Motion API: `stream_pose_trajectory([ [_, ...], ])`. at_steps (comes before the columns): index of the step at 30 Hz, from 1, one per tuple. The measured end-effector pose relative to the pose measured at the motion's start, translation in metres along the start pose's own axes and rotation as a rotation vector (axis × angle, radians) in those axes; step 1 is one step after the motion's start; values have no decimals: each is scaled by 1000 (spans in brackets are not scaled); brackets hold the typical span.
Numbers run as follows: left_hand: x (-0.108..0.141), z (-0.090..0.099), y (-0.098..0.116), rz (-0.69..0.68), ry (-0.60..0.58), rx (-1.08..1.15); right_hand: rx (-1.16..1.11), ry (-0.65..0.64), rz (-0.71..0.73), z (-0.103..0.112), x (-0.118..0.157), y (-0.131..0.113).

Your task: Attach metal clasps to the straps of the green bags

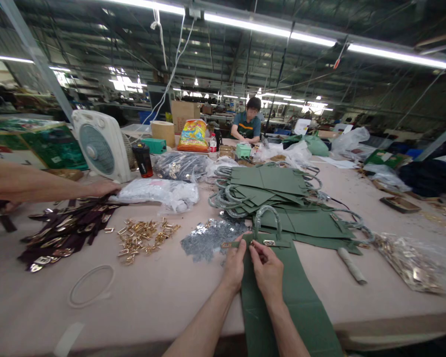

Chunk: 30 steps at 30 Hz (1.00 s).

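A long green bag panel (301,292) lies in front of me and hangs over the table's near edge. It has a plastic-wrapped handle (267,220) and a narrow strap with gold metal plates (269,243). My left hand (233,265) grips the panel's upper left edge by the strap, thumb on top. Close beside it, my right hand (267,270) pinches at the strap; its fingertips hide most of what they hold, only a small gold glint shows. Left of my hands lie a pile of small silver plates (208,240) and a heap of gold fittings (143,238).
Stacked green bag panels (271,183) lie behind my hands. To the right are a grey roll (352,266) and a bag of fittings (412,263). Another person's arm (40,183) reaches over dark straps (70,228) near a fan (100,144). A co-worker (247,124) sits opposite.
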State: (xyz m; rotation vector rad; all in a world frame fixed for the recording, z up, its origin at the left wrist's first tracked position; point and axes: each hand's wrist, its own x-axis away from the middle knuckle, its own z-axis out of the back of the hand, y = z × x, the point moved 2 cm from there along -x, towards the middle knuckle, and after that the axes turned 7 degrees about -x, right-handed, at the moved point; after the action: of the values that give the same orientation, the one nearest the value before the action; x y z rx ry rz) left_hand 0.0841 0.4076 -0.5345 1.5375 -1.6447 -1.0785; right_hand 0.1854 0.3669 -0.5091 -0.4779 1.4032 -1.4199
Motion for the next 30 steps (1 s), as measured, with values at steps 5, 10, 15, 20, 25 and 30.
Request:
stream_pose_trajectory([
  [5,3,-2,8,-32,1,-63,111,4,26,-3,0,-5],
  [10,4,0,9,-74,10,-182,249,-50,28,-3,-11,-15],
  [15,2,4,6,-96,54,-253,53,-70,-68,-6,-11,-12],
  [20,9,3,15,-120,74,-337,-175,4,-146,-5,2,5],
  [25,10,2,19,-130,86,-332,-251,-19,-247,-6,-5,12],
  [30,16,1,26,-97,94,-406,-174,-7,-292,-7,-7,7],
])
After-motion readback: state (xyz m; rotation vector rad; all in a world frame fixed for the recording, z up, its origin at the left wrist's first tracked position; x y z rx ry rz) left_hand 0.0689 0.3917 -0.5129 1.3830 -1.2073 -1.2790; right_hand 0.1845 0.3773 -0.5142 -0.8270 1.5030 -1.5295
